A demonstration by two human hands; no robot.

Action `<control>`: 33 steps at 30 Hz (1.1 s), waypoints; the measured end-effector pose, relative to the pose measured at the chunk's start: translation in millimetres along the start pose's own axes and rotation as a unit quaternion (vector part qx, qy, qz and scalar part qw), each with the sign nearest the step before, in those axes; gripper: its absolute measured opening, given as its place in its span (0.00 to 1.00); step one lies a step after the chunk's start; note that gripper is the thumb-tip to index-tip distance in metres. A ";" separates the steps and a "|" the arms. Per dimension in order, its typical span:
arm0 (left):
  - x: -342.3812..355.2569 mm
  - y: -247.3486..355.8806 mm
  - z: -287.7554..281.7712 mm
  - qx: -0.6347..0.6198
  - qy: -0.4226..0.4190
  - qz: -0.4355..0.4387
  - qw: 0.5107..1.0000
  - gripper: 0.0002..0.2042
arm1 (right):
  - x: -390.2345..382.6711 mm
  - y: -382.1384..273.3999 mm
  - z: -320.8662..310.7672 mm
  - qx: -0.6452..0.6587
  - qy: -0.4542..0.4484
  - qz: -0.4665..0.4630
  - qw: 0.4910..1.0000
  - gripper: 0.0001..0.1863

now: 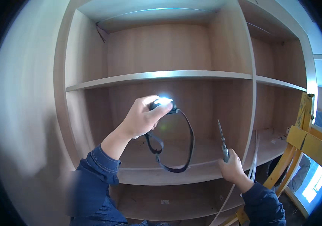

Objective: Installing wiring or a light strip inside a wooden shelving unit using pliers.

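Observation:
My left hand (143, 116) grips a lit headlamp (163, 101) in front of the cabinet's middle compartment. The lamp shines bright white, and its dark strap (191, 145) hangs down in a loose loop. Lower and to the right, my right hand (231, 168) is closed around the grey-green handle of a slim pointed metal tool (222, 140). That tool points upward and leans a little left; its exact kind is unclear. Neither hand touches the cabinet as far as I can see.
A light wood cabinet with shelves (161, 75) and an upright divider (253, 94) fills the view. Thin wires (100, 32) poke out at its upper left. Pale strips (255, 150) lean beside the divider. A yellow stepladder (300, 139) stands at the right.

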State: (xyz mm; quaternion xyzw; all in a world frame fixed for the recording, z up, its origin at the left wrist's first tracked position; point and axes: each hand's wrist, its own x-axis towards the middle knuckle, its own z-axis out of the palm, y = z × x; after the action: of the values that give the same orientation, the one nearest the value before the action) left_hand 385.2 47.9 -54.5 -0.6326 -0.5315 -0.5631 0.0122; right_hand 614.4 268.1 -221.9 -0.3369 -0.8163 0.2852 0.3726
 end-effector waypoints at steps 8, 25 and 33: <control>56.6 45.1 -25.1 0.078 -0.008 0.223 0.972 0.14 | -10.9 17.3 16.9 -0.066 0.006 -0.084 0.994 0.17; 178.6 19.1 -117.8 0.390 0.029 -0.075 0.917 0.17 | -27.3 18.7 27.4 -0.097 -0.025 -0.149 0.984 0.18; 206.9 -5.0 -137.1 0.432 0.004 -0.191 0.881 0.13 | -19.9 20.3 19.6 -0.082 -0.046 -0.165 0.982 0.16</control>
State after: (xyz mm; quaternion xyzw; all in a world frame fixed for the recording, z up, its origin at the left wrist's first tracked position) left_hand 244.7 102.2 142.8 -0.4483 -0.8327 -0.2716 0.1786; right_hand 615.4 261.2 -255.7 -0.2131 -0.8977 0.1673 0.3475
